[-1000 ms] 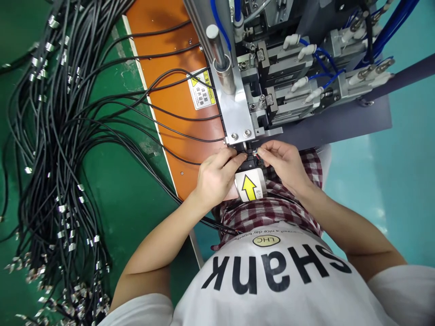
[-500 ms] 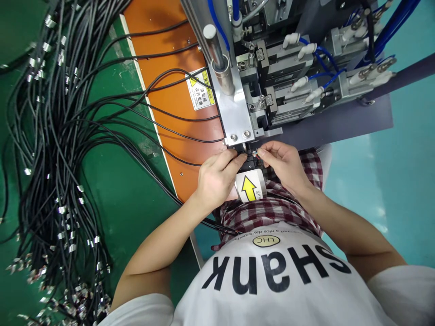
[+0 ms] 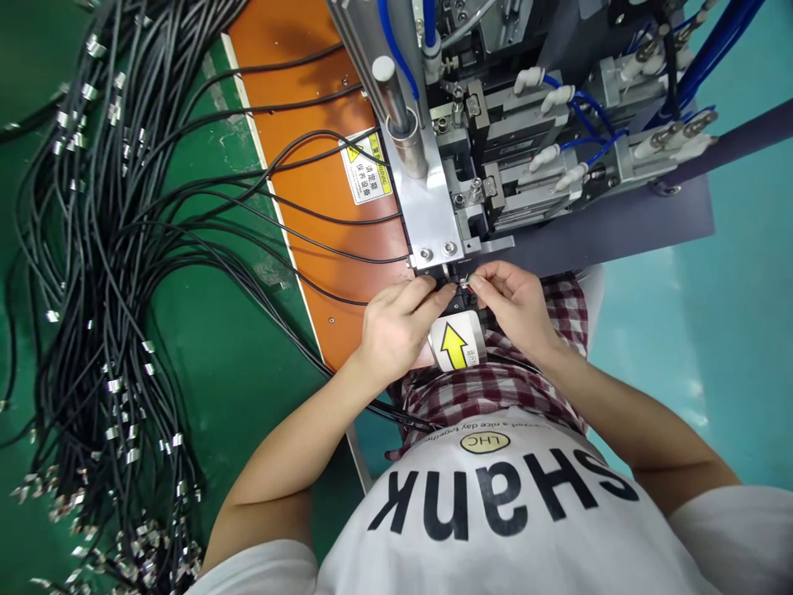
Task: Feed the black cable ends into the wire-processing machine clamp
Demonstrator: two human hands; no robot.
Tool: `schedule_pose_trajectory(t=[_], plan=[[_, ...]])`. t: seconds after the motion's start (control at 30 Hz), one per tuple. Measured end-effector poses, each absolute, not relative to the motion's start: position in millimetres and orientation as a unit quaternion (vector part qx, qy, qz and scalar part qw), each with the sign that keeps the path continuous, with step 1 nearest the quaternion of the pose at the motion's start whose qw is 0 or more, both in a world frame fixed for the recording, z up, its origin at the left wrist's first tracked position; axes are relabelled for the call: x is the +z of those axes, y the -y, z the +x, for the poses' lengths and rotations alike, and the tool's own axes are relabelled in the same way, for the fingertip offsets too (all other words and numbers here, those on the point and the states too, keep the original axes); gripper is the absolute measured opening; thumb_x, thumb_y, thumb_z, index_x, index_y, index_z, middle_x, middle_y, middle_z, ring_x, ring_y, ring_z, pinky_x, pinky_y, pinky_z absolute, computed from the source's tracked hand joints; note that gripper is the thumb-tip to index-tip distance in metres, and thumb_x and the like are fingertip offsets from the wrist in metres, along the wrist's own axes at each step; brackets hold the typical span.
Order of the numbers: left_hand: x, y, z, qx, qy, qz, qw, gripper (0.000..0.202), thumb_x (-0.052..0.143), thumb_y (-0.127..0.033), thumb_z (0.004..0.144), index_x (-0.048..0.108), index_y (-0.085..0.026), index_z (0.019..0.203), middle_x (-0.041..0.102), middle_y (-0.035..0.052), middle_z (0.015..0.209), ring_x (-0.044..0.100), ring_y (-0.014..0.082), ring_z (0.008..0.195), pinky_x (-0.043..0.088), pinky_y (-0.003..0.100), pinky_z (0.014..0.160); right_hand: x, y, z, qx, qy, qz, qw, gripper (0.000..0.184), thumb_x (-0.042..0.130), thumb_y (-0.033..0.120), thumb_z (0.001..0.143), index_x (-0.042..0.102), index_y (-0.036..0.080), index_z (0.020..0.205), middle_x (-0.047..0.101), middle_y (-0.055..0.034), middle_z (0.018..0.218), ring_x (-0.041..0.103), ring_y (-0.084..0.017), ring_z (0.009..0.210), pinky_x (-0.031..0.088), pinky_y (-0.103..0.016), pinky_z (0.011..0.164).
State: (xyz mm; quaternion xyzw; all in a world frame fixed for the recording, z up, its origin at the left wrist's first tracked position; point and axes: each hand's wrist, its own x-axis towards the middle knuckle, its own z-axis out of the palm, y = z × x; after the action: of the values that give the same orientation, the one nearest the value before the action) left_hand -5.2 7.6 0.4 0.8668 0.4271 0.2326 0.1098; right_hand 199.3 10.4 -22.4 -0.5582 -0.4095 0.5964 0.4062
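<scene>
The right hand (image 3: 511,302) pinched fine wires (image 3: 465,283) at the near end of the machine (image 3: 432,213); the left hand (image 3: 395,326), half curled, touched the black fixture (image 3: 457,305), any grip hidden. Steady bracing and a light pinch probably served best.

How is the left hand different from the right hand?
The left hand has its fingertips down at the black block, while the right hand pinches thin coloured wires.
The left hand is above the orange panel's edge; the right hand is over the checked cloth.
Both hands are bare, with their fingertips close together.
</scene>
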Motion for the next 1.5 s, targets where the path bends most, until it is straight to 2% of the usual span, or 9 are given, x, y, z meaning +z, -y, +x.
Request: schedule_pose_trajectory(t=[0.23, 0.57, 0.73, 0.9, 1.03, 1.2, 1.4, 1.5], plan=[[-0.4, -7.4, -3.6, 0.210, -0.430, 0.872, 0.104, 0.036, 0.038, -0.023, 0.105, 0.069, -0.018, 0.123, 0.072, 0.0105, 0.108, 0.067, 0.0187, 0.090, 0.052, 0.031, 0.077, -16.6, -9.7, 198.3, 0.502, 0.505, -0.606, 0.356, 0.015, 0.063, 0.034, 0.092, 0.061, 0.022, 0.084, 0.063, -0.0019, 0.072, 0.060, -0.017, 0.068, 0.046, -0.029, 0.059], [0.0, -8.7, -2.8, 0.217, -0.432, 0.870, 0.099, 0.033, 0.038, -0.020, 0.104, 0.069, -0.018, 0.119, 0.072, 0.0101, 0.109, 0.067, 0.0191, 0.090, 0.049, 0.031, 0.074, -6.4, -13.0, 201.2, 0.497, 0.519, -0.614, 0.326, 0.016, 0.063, 0.034, 0.092, 0.061, 0.021, 0.083, 0.065, -0.0020, 0.069, 0.063, -0.018, 0.068, 0.047, -0.030, 0.061], [1.8, -8.0, -0.6, 0.208, -0.439, 0.871, 0.080, 0.033, 0.040, -0.021, 0.104, 0.070, -0.017, 0.118, 0.073, 0.0103, 0.107, 0.067, 0.0199, 0.089, 0.048, 0.032, 0.072, -15.4, -15.8, 202.2, 0.545, 0.477, -0.599, 0.341, 0.018, 0.067, 0.036, 0.089, 0.062, 0.020, 0.083, 0.064, 0.0003, 0.067, 0.060, -0.014, 0.060, 0.047, -0.028, 0.059], [2.6, -6.1, -0.1, 0.207, -0.449, 0.864, 0.096, 0.034, 0.039, -0.020, 0.104, 0.070, -0.016, 0.118, 0.072, 0.0111, 0.107, 0.066, 0.0189, 0.088, 0.051, 0.030, 0.071, -24.7, -14.2, 208.1, 0.618, 0.420, -0.563, 0.353, 0.027, 0.069, 0.045, 0.088, 0.067, 0.019, 0.086, 0.061, 0.0025, 0.062, 0.059, -0.013, 0.057, 0.046, -0.028, 0.060], [2.1, -4.1, -1.4, 0.217, -0.454, 0.851, 0.153, 0.036, 0.035, -0.020, 0.104, 0.068, -0.016, 0.121, 0.068, 0.0112, 0.111, 0.066, 0.0182, 0.096, 0.055, 0.029, 0.077, -15.0, -3.6, 210.7, 0.519, 0.466, -0.601, 0.390, 0.025, 0.066, 0.046, 0.091, 0.068, 0.021, 0.091, 0.066, -0.0008, 0.077, 0.059, -0.013, 0.060, 0.048, -0.029, 0.060], [1.8, -3.5, -2.5, 0.230, -0.456, 0.841, 0.178, 0.037, 0.035, -0.016, 0.102, 0.067, -0.018, 0.121, 0.066, 0.0107, 0.109, 0.065, 0.0185, 0.098, 0.056, 0.029, 0.080, -1.1, 5.1, 202.7, 0.391, 0.581, -0.591, 0.401, 0.009, 0.068, 0.032, 0.089, 0.067, 0.023, 0.088, 0.065, -0.0024, 0.086, 0.058, -0.015, 0.069, 0.050, -0.031, 0.068], [1.4, -4.0, -2.1, 0.231, -0.449, 0.847, 0.166, 0.035, 0.037, -0.012, 0.101, 0.066, -0.017, 0.119, 0.065, 0.0105, 0.108, 0.064, 0.0172, 0.094, 0.055, 0.027, 0.078, -9.2, -2.0, 200.8, 0.367, 0.613, -0.587, 0.381, 0.009, 0.061, 0.026, 0.093, 0.064, 0.022, 0.085, 0.064, -0.0029, 0.083, 0.056, -0.016, 0.070, 0.047, -0.032, 0.071], [1.6, -3.9, -2.4, 0.224, -0.450, 0.849, 0.161, 0.035, 0.036, -0.014, 0.102, 0.066, -0.017, 0.120, 0.065, 0.0103, 0.107, 0.064, 0.0173, 0.093, 0.054, 0.028, 0.077, -18.1, -4.7, 203.6, 0.448, 0.570, -0.583, 0.366, 0.012, 0.061, 0.031, 0.093, 0.062, 0.022, 0.085, 0.063, -0.0016, 0.078, 0.055, -0.014, 0.064, 0.045, -0.030, 0.063]])
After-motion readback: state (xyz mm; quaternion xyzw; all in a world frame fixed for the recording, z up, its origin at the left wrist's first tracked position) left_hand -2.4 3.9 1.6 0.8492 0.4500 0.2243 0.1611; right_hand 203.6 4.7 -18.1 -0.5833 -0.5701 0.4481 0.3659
